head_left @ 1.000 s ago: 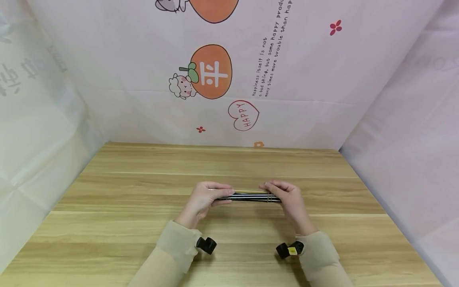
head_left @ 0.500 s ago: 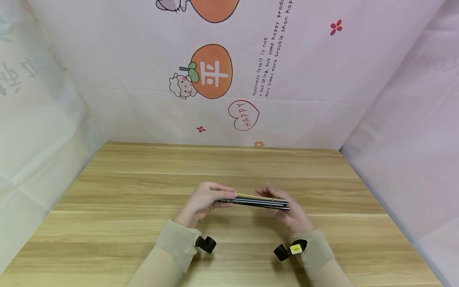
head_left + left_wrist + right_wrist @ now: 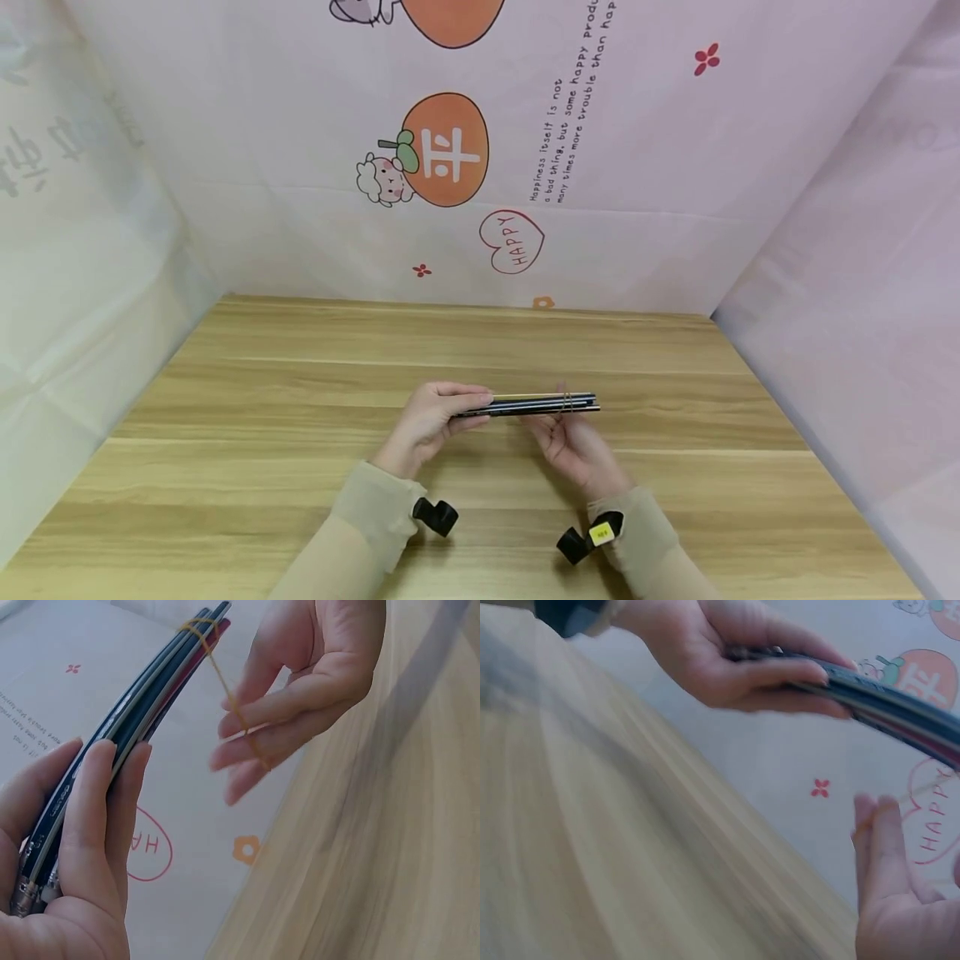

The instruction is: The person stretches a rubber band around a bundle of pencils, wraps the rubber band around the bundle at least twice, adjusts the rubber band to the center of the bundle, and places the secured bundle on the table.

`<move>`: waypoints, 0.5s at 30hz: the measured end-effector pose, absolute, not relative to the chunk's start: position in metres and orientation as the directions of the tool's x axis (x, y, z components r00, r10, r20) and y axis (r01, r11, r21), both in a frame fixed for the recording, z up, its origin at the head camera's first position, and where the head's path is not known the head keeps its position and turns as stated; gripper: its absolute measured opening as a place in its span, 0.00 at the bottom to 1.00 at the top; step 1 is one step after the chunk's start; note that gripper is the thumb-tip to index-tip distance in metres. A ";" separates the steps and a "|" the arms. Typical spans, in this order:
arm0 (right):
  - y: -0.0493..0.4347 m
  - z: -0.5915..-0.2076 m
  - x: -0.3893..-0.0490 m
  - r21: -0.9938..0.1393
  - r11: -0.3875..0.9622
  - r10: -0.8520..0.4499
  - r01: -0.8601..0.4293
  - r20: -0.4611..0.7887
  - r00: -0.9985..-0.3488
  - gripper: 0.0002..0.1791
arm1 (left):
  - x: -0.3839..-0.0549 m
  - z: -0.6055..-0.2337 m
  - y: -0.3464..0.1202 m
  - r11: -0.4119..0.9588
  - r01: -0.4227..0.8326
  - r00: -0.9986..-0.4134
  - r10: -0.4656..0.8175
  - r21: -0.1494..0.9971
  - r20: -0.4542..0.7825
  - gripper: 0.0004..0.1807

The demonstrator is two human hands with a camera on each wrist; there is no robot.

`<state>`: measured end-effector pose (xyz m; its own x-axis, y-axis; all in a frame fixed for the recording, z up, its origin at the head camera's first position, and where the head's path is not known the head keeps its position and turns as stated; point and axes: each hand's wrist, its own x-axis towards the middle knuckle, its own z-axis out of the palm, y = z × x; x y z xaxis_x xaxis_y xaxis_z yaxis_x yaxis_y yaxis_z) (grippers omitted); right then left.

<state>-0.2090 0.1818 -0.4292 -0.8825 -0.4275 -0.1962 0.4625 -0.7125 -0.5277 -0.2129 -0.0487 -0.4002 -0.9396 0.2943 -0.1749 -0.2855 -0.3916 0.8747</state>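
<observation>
My left hand [image 3: 429, 421] grips a bundle of pencils [image 3: 525, 407] near its left end, holding it sideways above the table. In the left wrist view the pencils [image 3: 124, 724] are mostly dark green, one is reddish, and metal ferrules show at the lower end. A thin tan rubber band [image 3: 226, 688] loops round their far end and stretches across to the fingers of my right hand [image 3: 322, 682]. Those fingers are extended and spread inside the band, below the bundle's right end in the head view. In the right wrist view the band [image 3: 865, 823] crosses near two straight fingertips.
A wood-grain table [image 3: 480, 350] lies under both hands. White printed sheets [image 3: 637, 150] hang behind it and on both sides. Each wrist wears a beige cuff [image 3: 378, 512] with a small black camera [image 3: 437, 517].
My right hand has left the bundle's right end and turned below it, drawing the rubber band out. That end dipped, then came back up. The left hand keeps its hold.
</observation>
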 end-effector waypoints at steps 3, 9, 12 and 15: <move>0.173 -0.429 -0.206 -0.507 -0.757 -0.359 0.412 -0.203 -0.911 0.27 | -0.214 -0.403 -0.049 -0.445 -0.289 -0.947 0.263 0.847 -0.185 0.14; 0.161 -0.428 -0.198 -0.470 -0.844 -0.244 0.257 -0.090 -0.966 0.29 | -0.216 -0.403 -0.049 -0.505 -0.281 -0.957 0.211 0.816 -0.199 0.20; 0.156 -0.427 -0.196 -0.456 -0.864 -0.196 0.212 -0.084 -0.977 0.28 | -0.216 -0.403 -0.049 -0.519 -0.286 -0.956 0.204 0.806 -0.209 0.20; 0.153 -0.427 -0.194 -0.433 -0.883 -0.174 0.181 -0.056 -0.983 0.27 | -0.216 -0.403 -0.049 -0.544 -0.289 -0.957 0.196 0.788 -0.215 0.14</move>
